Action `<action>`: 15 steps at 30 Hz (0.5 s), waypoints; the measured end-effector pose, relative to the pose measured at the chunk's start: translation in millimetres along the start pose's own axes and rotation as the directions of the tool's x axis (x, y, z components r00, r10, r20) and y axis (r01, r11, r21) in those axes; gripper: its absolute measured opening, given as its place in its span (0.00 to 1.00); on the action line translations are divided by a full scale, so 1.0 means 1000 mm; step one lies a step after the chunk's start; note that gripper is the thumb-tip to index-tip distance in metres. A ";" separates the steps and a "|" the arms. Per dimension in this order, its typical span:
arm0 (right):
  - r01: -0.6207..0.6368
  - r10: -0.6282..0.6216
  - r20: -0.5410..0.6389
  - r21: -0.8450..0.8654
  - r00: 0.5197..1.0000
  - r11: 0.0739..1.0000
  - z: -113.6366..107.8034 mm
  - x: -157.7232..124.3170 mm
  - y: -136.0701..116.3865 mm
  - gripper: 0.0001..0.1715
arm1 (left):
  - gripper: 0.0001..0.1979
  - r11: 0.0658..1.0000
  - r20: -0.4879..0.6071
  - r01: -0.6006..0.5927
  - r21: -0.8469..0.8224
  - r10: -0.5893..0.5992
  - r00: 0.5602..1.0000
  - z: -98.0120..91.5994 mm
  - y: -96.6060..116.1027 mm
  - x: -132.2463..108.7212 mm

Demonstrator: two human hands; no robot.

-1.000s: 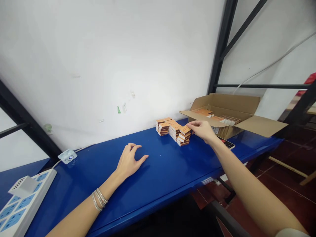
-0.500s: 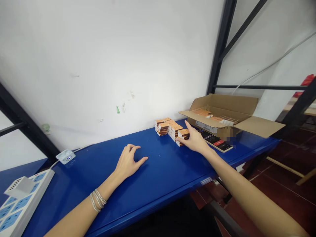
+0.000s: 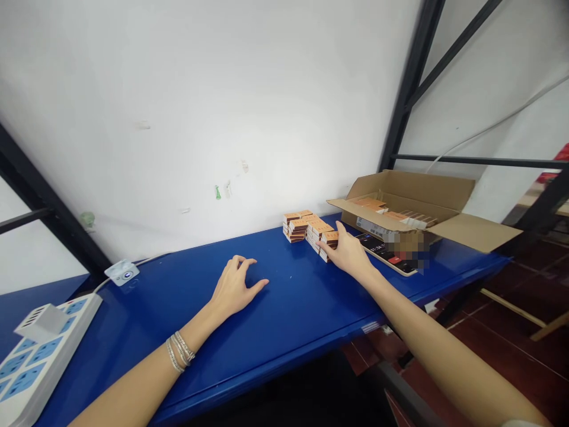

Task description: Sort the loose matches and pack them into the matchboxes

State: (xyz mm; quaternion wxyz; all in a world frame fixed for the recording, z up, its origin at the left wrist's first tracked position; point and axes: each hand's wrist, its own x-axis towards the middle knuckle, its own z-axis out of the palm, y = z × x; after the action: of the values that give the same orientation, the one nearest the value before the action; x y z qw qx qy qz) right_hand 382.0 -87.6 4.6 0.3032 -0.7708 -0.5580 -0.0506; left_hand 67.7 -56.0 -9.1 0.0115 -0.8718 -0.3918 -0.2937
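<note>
Small orange-topped matchboxes (image 3: 297,230) with brown sides and white ends stand in stacks on the blue table (image 3: 267,332), near the wall. My right hand (image 3: 349,252) is at the nearest stack of matchboxes (image 3: 329,238), thumb on its front left and fingers on its far right side, gripping it. The fingertips behind this stack are partly hidden. My left hand (image 3: 235,284) hovers over the table left of the stacks, holding nothing, thumb and fingers apart.
An open cardboard box (image 3: 418,190) with more orange boxes inside stands at the right. A phone (image 3: 384,254) lies in front of it. At the left are a power strip (image 3: 57,356) and a small white device (image 3: 122,273). Dark metal posts (image 3: 404,101) frame the table.
The boxes at my right hand now sit more evenly stacked, with the hand still around them. My left hand keeps its pose. The view has shifted slightly.
</note>
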 end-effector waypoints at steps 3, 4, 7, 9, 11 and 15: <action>0.019 -0.019 -0.002 0.006 1.000 1.000 0.002 0.000 0.002 0.48 | 0.25 0.999 0.044 0.036 -0.006 -0.036 0.998 -0.001 0.000 0.000; 0.028 -0.028 -0.001 0.008 1.000 1.000 0.004 -0.001 0.003 0.47 | 0.25 0.999 0.055 0.045 -0.008 -0.044 0.998 -0.001 0.000 0.001; 0.058 -0.058 0.012 0.020 0.998 0.998 0.008 0.000 0.007 0.47 | 0.25 0.998 0.079 0.059 -0.015 -0.058 0.995 -0.001 0.000 0.000; 0.066 -0.066 0.014 0.031 0.998 0.997 0.010 0.002 0.011 0.47 | 0.25 0.998 0.089 0.065 -0.016 -0.063 0.994 -0.001 0.000 0.000; 0.075 -0.075 0.006 0.048 0.997 0.996 0.011 0.003 0.013 0.48 | 0.25 0.998 0.096 0.066 -0.015 -0.065 0.993 -0.001 0.000 0.000; 0.114 -0.112 -0.026 0.092 0.993 0.989 0.008 0.000 0.015 0.53 | 0.26 0.998 0.107 0.064 -0.014 -0.062 0.992 -0.001 0.000 0.000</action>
State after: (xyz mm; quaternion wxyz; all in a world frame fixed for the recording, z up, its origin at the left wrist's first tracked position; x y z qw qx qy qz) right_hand 393.3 -85.9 -8.0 0.3412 -0.7223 -0.5995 -0.0494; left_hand 67.1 -55.9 -8.5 -0.0261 -0.8736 -0.4167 -0.2501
